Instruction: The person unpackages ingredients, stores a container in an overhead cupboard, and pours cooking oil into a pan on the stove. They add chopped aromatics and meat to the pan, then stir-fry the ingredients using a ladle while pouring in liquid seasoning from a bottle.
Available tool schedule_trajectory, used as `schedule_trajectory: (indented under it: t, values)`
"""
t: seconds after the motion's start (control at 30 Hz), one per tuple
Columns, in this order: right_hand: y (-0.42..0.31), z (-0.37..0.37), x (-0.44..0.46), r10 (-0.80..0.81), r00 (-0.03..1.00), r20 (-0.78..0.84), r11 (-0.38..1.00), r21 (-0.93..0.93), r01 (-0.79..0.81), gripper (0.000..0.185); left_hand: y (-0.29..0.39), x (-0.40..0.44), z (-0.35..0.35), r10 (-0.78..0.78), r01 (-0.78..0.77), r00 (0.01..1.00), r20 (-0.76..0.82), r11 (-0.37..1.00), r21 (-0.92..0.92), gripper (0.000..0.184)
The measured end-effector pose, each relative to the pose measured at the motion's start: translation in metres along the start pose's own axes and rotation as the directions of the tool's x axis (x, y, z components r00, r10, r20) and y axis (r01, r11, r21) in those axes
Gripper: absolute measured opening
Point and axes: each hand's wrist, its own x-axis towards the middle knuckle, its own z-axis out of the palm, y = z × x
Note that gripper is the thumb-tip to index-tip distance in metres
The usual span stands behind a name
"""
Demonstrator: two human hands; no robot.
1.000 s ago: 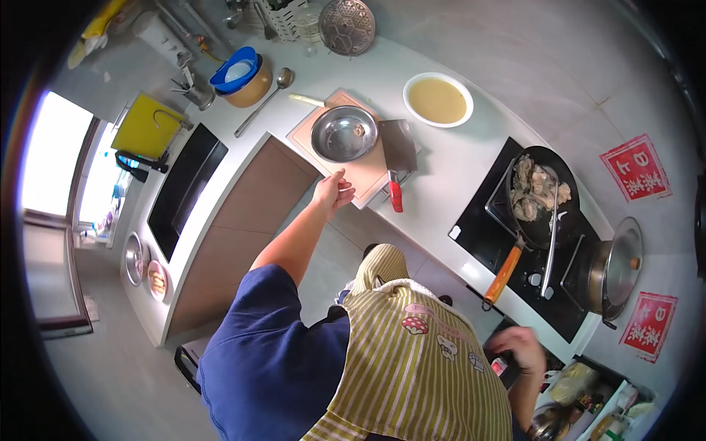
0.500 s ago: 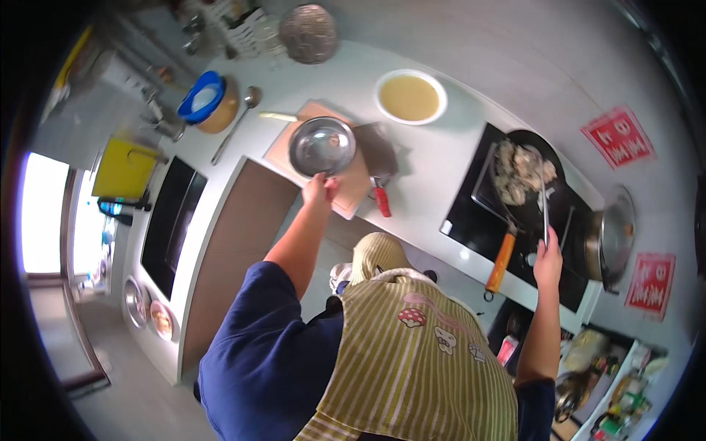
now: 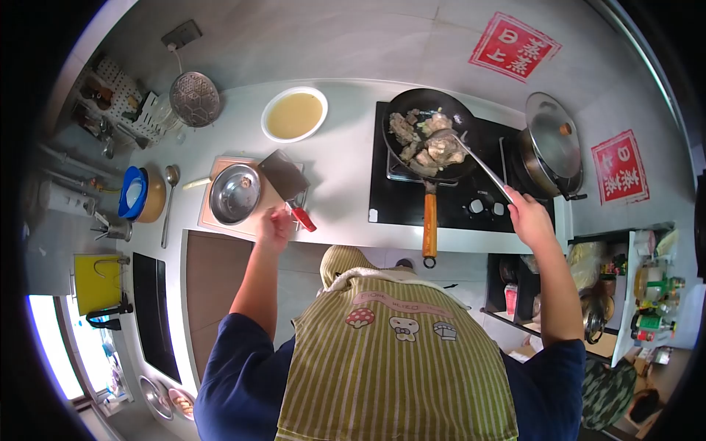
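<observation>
The right hand (image 3: 529, 217), bare and low beside the body a second ago, now grips the utensil (image 3: 482, 165) by the end of its handle. That handle used to run toward the front of the stove (image 3: 474, 214); now it slants more to the right, up to the palm. The left hand (image 3: 273, 229) has gone from the near rim of the bowl (image 3: 235, 193) to a spot between it and the red grip of the cleaver (image 3: 283, 176); blur hides whether its fingers touch anything. The view has turned too, bringing in a socket (image 3: 182, 34) far beyond the left hand.
</observation>
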Motion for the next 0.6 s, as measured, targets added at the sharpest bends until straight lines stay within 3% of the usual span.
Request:
schedule_trajectory:
  t: [0.07,0.1,0.17,0.23,0.3,0.4,0.5,0.6]
  values:
    - [0.004,-0.019,-0.006,-0.016,1.000,-0.013,1.000,0.013,0.016,0.042,-0.038,0.012,0.015,-0.199,0.174,0.951,0.237,0.977,0.122,0.027]
    - [0.006,-0.020,0.001,-0.046,0.997,-0.065,0.998,0.043,0.048,0.042,-0.077,0.014,0.041,-0.152,0.111,0.969,0.194,0.972,0.207,0.025]
    - [0.006,-0.018,0.027,-0.106,0.980,-0.171,0.987,0.103,0.124,0.041,-0.129,-0.013,0.143,-0.323,0.321,0.943,-0.074,0.836,0.444,0.033]
    - [-0.007,-0.013,0.073,-0.092,0.984,-0.152,0.986,0.126,0.112,0.037,-0.174,-0.014,0.195,-0.515,0.487,0.853,-0.084,0.728,0.483,0.044]
    - [-0.031,-0.022,0.113,0.017,1.000,0.013,0.981,0.193,-0.019,0.034,-0.205,-0.013,0.218,-0.625,0.533,0.780,0.014,0.677,0.507,0.047]
    - [-0.042,-0.027,0.144,-0.038,0.995,0.088,0.980,0.196,0.020,0.034,-0.237,-0.009,0.214,-0.613,0.509,0.785,0.086,0.718,0.474,0.037]
    - [-0.041,-0.051,0.140,-0.199,0.959,0.202,0.970,0.183,0.162,0.035,-0.240,-0.015,0.220,-0.490,0.411,0.870,0.057,0.784,0.465,0.029]
    - [-0.018,-0.054,0.130,-0.396,0.899,0.189,0.918,0.057,0.392,0.042,-0.245,-0.020,0.222,-0.445,0.385,0.895,0.009,0.783,0.489,0.027]
